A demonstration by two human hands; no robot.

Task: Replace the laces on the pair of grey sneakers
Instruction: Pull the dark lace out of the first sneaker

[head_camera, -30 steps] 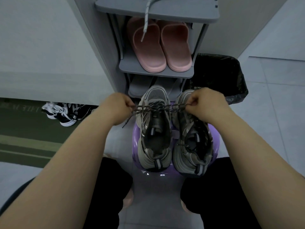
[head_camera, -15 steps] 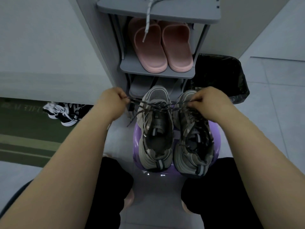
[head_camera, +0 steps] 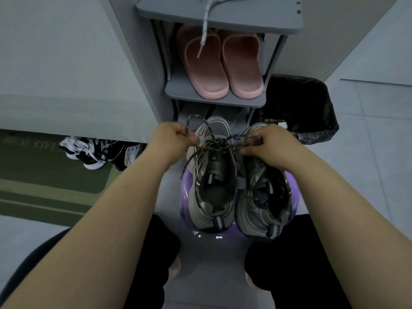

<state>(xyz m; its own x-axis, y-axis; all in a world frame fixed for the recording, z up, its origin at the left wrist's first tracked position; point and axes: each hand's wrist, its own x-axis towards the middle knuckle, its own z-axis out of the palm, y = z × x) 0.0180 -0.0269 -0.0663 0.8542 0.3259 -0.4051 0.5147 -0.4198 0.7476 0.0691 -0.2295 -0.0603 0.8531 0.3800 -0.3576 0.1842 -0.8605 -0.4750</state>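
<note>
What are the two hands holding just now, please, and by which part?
Both hold the dark speckled lace of the left grey sneaker: the left hand grips it near one end, the right hand near the other, with the lace stretched sideways between them.

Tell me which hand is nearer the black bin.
Right. The right hand, gripping the lace, is just left of the bin; the left hand grips it farther off, left of both sneakers.

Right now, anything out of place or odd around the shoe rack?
Yes. A pale speckled shoelace hangs off the grey shoe rack's top shelf, its tip dangling over the left pink rubber slipper. On the floor at left, black-and-white sneakers lie jumbled beside the green mat rather than on the rack.
</note>
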